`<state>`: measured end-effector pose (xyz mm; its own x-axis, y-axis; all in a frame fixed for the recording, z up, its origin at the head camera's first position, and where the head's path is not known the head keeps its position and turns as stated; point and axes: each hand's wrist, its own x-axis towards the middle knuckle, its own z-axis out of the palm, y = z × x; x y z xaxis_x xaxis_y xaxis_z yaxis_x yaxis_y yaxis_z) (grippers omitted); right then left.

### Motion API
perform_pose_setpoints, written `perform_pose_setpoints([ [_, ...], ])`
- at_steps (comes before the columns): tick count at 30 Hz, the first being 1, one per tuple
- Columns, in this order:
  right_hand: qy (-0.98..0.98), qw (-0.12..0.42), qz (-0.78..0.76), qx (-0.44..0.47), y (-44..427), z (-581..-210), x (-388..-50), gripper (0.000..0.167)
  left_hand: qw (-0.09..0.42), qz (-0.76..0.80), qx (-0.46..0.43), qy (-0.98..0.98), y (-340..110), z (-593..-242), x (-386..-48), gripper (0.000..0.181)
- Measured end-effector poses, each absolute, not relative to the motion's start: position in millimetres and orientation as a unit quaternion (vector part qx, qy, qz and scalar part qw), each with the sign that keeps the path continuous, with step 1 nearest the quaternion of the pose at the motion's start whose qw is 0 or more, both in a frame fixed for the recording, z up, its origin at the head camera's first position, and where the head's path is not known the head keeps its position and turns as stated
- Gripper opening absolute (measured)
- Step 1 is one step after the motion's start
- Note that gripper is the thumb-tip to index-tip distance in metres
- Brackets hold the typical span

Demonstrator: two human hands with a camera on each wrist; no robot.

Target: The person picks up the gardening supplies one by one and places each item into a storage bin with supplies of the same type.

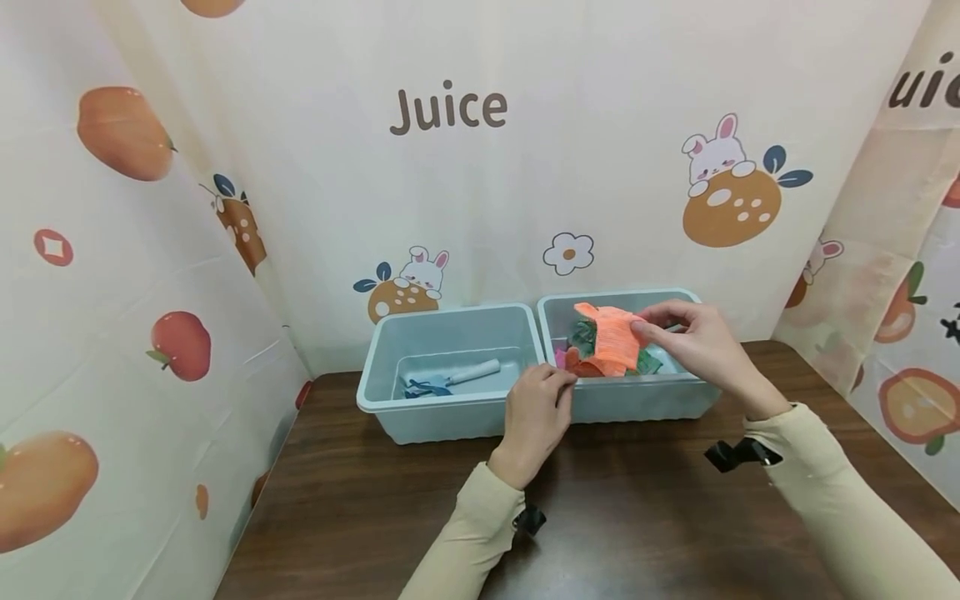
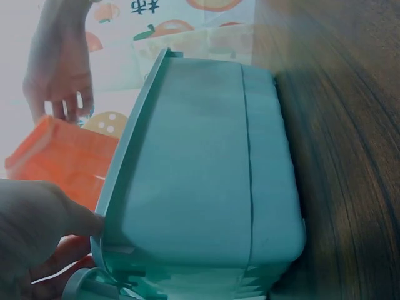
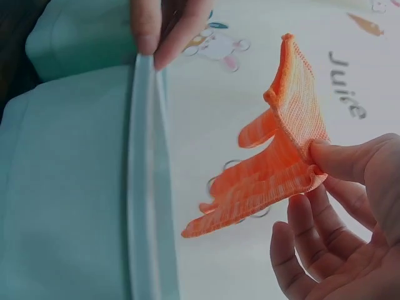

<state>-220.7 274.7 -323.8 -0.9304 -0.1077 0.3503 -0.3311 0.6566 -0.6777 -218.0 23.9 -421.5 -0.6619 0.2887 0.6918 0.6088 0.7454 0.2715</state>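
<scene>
An orange knitted glove (image 1: pixel 617 337) hangs above the right bin, its fingers dangling toward the inside. My right hand (image 1: pixel 693 342) pinches the glove's edge between thumb and forefinger; the other fingers are loosely bent in the right wrist view. With thumb and fingers, my left hand (image 1: pixel 538 412) grips the front rim of the pale blue right bin (image 1: pixel 637 403) near its left corner. In the left wrist view, the thumb presses on the rim (image 2: pixel 125 150) while the other fingers are partly hidden. Green crumpled pieces (image 1: pixel 649 362) and a bit of pink lie inside that bin.
A matching left bin (image 1: pixel 450 419) stands beside the right one, holding a pale cylindrical object (image 1: pixel 474 372) and a dark blue item (image 1: pixel 427 387). Both bins sit on a dark wooden table (image 1: pixel 360 508). A printed curtain (image 1: pixel 465 192) rises behind them and along both sides.
</scene>
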Motion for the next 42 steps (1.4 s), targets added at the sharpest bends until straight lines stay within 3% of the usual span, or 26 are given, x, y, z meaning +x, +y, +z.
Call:
perform_pose_setpoints([
  [12,-0.907,0.129,0.389,0.1,272,-344,-249,0.042,0.33,-0.243,-0.257,-0.875,24,-423,-218,0.008],
  [25,-0.923,0.123,0.356,0.083,274,-356,-274,0.041,0.328,-0.249,-0.256,-0.875,24,-422,-218,0.007],
  [42,-0.935,0.088,0.336,0.076,271,-363,-276,0.036,0.329,-0.244,-0.255,-0.876,24,-421,-218,0.007],
])
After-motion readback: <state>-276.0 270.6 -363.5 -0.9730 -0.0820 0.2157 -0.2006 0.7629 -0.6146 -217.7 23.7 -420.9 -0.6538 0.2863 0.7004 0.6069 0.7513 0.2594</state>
